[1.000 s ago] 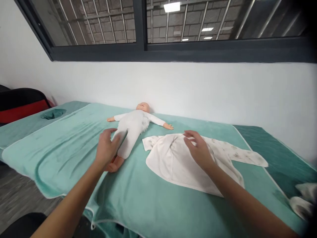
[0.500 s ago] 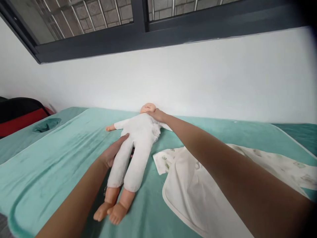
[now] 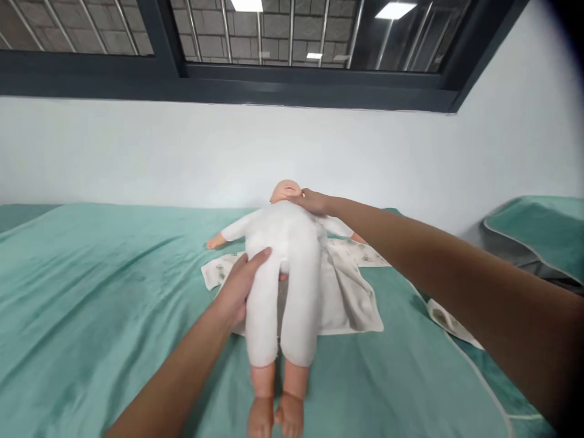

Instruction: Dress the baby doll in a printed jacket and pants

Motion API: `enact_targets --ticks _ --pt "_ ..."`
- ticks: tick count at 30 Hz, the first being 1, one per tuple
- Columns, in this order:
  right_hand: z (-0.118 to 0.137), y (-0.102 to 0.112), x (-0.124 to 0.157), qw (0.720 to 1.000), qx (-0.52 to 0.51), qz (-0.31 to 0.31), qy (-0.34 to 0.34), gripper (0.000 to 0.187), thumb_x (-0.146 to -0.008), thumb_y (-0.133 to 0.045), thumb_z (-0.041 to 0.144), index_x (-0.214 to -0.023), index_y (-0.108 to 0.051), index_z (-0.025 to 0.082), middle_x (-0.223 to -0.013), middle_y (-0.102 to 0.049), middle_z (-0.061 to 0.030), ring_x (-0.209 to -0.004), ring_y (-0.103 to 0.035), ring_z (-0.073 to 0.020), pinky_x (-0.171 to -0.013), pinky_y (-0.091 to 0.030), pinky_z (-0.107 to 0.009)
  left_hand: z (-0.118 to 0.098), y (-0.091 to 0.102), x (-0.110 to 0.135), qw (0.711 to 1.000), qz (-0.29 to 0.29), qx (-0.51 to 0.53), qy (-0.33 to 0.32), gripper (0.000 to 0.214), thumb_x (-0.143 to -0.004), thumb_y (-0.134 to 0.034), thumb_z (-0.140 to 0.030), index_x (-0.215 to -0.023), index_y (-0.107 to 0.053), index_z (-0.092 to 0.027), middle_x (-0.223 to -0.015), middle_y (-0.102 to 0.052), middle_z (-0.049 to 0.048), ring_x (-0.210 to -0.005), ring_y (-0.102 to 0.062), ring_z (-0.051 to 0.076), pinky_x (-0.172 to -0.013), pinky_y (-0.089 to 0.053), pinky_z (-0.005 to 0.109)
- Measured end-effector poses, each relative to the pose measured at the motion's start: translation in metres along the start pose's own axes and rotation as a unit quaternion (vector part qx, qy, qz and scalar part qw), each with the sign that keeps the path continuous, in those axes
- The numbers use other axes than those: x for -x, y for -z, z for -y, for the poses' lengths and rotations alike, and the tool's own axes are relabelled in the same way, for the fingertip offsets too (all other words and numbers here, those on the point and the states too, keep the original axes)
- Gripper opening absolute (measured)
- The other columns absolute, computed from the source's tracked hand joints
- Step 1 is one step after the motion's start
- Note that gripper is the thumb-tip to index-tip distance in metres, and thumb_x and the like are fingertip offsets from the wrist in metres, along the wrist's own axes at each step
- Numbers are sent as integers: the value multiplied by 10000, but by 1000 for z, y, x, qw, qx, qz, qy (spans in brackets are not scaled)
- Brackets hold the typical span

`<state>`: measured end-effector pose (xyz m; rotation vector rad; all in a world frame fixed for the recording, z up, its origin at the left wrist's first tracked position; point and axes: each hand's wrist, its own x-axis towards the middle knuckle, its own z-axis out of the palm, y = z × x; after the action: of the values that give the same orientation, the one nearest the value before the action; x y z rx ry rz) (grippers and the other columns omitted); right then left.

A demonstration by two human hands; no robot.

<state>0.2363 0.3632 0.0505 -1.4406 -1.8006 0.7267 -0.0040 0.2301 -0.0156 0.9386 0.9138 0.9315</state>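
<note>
A baby doll (image 3: 286, 234) with a white cloth body and bare plastic feet is face up in the middle of the view, head toward the wall. My left hand (image 3: 239, 286) grips its hip and upper leg, thumb on top and the other fingers underneath. At the neck and the side of the head is my right hand (image 3: 316, 202), its fingers partly hidden behind the doll. Spread under the doll's upper body lies a white baby shirt (image 3: 349, 298) with printed sleeves out to both sides. Whether the doll rests fully on it, I cannot tell.
A green plush cover (image 3: 114, 316) spreads over the bed. Behind it rises a white wall (image 3: 205, 152) below a dark window frame (image 3: 292, 91). On the right are a folded green blanket (image 3: 542, 228) and a printed white cloth (image 3: 449, 322), partly behind my right arm.
The doll has moved right in both hands, from beside the white shirt to over it. My view has turned right, bringing in the folded blanket.
</note>
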Motion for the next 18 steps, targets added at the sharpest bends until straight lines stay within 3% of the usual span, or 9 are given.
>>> enact_targets --ticks 3,7,10,13,16,18 --pt "-23 35 44 995 69 10 -67 703 -796 -636 654 -1243 -579 114 -1312 -624 -190 -1182 -597 -341 -999 -476 -419 29 -45 10 999 16 26 9 578 -776 -732 -498 -1240 -588 -185 -1006 -735 168 -731 -724 277 -576 -590 388" --pt "-40 38 68 989 108 8 -98 751 -855 -540 675 -1352 -479 115 -1382 -569 -216 -1198 -598 -324 -979 -491 -387 53 -76 18 999 -14 30 0 582 -767 -737 -516 -1232 -582 -202 -985 -738 133 -760 -728 261 -573 -598 353" --pt "-46 23 66 990 107 24 -92 754 -892 -498 648 -1401 -408 99 -1395 -554 -225 -1178 -615 -294 -945 -507 -364 63 -78 18 998 -49 25 4 605 -768 -727 -544 -1239 -579 -194 -928 -742 112 -734 -724 247 -577 -599 345" --pt "-44 15 61 988 128 39 -77 695 -911 -499 604 -1403 -399 122 -1344 -597 -203 -1158 -621 -295 -935 -498 -381 69 -68 13 998 -61 3 18 638 -773 -700 -593 -1261 -580 -200 -930 -745 111 -731 -721 248 -608 -599 361" --pt "-34 17 63 974 223 5 -49 591 -942 -450 570 -1352 -446 144 -1174 -678 -195 -1073 -640 -346 -918 -468 -469 70 -57 5 996 -78 -48 -5 607 -799 -646 -633 -1225 -621 -201 -984 -744 118 -841 -719 263 -705 -592 373" --pt "-22 16 68 955 294 -36 7 491 -977 -385 515 -1306 -481 164 -1073 -703 -161 -1001 -651 -341 -885 -463 -476 69 -53 -3 988 -102 -106 -43 564 -838 -582 -647 -1153 -661 -186 -1016 -740 122 -933 -702 268 -793 -569 373"
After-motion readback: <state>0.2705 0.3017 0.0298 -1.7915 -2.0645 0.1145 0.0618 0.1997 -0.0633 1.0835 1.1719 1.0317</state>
